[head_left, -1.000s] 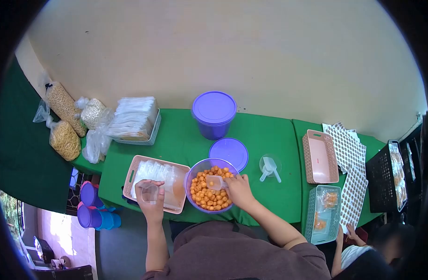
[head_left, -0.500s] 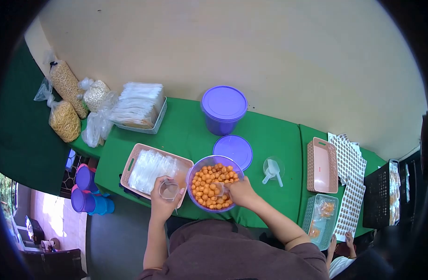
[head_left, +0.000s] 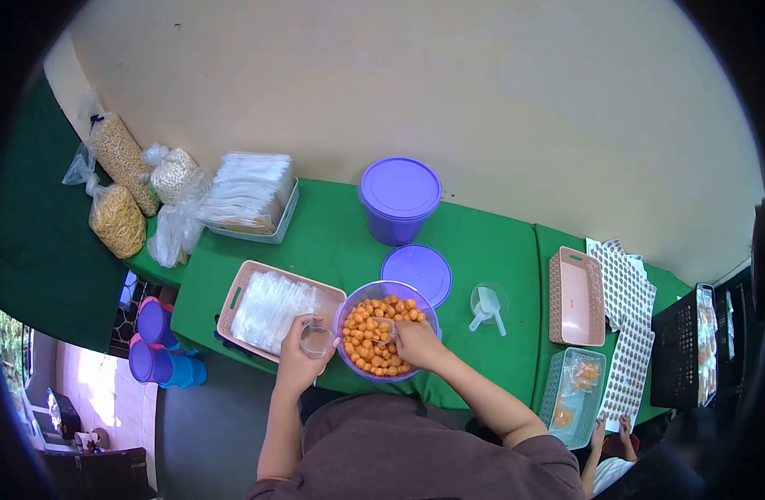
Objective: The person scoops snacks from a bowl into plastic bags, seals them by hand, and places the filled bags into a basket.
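A purple bucket [head_left: 341,321] full of round orange snacks [head_left: 370,337] stands at the table's front edge. My right hand [head_left: 417,343] is inside its rim, closed on a small clear scoop [head_left: 384,331] that lies among the snacks. Just left of the bucket, my left hand [head_left: 297,358] holds a clear cup [head_left: 316,340], its fingers wrapped round it. Behind that hand is a pink basket [head_left: 233,292] of clear plastic bags [head_left: 274,308].
A purple lid [head_left: 417,273] and a lidded purple bucket [head_left: 401,200] stand behind. White scoops [head_left: 487,308], a pink basket [head_left: 576,300], a green basket [head_left: 578,417] and sticker sheets [head_left: 628,350] are rightward. Another person's hands [head_left: 612,432] touch a sheet. Snack bags [head_left: 120,167] stand far left.
My right hand has moved slightly left and up within the bucket, with the scoop. My left hand and the cup have shifted a little right, closer to the bucket.
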The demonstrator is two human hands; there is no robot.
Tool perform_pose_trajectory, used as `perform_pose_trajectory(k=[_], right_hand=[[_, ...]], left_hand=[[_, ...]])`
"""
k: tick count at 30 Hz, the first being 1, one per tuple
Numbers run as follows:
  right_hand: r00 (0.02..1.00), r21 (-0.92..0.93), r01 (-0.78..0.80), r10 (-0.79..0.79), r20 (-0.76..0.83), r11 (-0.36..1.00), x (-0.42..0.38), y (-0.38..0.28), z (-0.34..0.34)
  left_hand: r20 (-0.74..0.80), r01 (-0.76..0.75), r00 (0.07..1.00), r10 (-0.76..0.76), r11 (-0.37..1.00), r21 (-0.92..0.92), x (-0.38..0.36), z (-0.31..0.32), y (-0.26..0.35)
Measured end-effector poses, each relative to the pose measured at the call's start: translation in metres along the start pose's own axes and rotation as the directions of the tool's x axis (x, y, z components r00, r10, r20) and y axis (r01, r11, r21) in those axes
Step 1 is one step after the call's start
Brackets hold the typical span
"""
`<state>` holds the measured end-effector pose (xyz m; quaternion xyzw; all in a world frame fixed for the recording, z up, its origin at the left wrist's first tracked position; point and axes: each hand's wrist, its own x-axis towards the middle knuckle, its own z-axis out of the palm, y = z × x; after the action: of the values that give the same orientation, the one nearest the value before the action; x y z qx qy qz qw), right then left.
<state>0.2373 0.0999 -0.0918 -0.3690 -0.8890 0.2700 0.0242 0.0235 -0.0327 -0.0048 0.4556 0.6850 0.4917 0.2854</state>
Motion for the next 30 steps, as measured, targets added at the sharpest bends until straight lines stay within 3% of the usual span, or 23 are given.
perform_pose_trajectory(k=[6, 8, 9, 11, 13, 19, 25, 26, 27, 30], right_hand=[[0.996, 0.190, 0.032, -0.015, -0.093, 0.981, -0.011, -0.008, -0.030], [0.994, 0.272, 0.036, -0.007, -0.107, 0.962, -0.018, -0.015, -0.052], [0.993, 0.350, 0.040, 0.002, -0.118, 0.936, -0.021, -0.017, -0.064], [0.997, 0.350, 0.026, 0.002, -0.078, 0.936, -0.028, -0.019, -0.085], [0.999, 0.350, 0.010, 0.003, -0.038, 0.937, -0.035, -0.021, -0.101], [0.984, 0.116, 0.177, -0.175, -0.028, 0.977, -0.046, -0.035, -0.126], [0.966, 0.395, 0.120, -0.015, -0.259, 0.911, -0.049, -0.062, -0.158], [0.962, 0.691, 0.153, 0.056, -0.269, 0.706, -0.048, -0.062, -0.157], [0.959, 0.894, 0.184, 0.123, -0.254, 0.409, -0.047, -0.063, -0.156], [0.944, 0.888, 0.275, 0.075, -0.323, 0.368, -0.049, -0.074, -0.155]], left_hand=[[0.021, -0.049, 0.999, 0.047, 0.994, 0.102, 0.005, 0.002, -0.006], [0.073, -0.166, 0.986, 0.150, 0.919, 0.357, 0.008, 0.004, -0.003], [0.074, -0.167, 0.986, 0.150, 0.919, 0.357, 0.009, 0.006, -0.004], [0.147, -0.277, 0.961, 0.235, 0.798, 0.535, 0.011, 0.013, -0.005], [0.167, -0.297, 0.955, 0.245, 0.781, 0.550, 0.014, 0.021, -0.004], [0.302, -0.426, 0.901, 0.310, 0.763, 0.486, 0.017, 0.049, 0.011], [0.316, -0.441, 0.886, 0.339, 0.827, 0.348, 0.013, 0.064, 0.015], [0.279, -0.398, 0.906, 0.318, 0.865, 0.306, 0.012, 0.065, 0.017], [0.281, -0.400, 0.905, 0.319, 0.863, 0.307, 0.011, 0.065, 0.020], [0.236, -0.384, 0.915, 0.328, 0.887, 0.257, 0.010, 0.066, 0.029]])
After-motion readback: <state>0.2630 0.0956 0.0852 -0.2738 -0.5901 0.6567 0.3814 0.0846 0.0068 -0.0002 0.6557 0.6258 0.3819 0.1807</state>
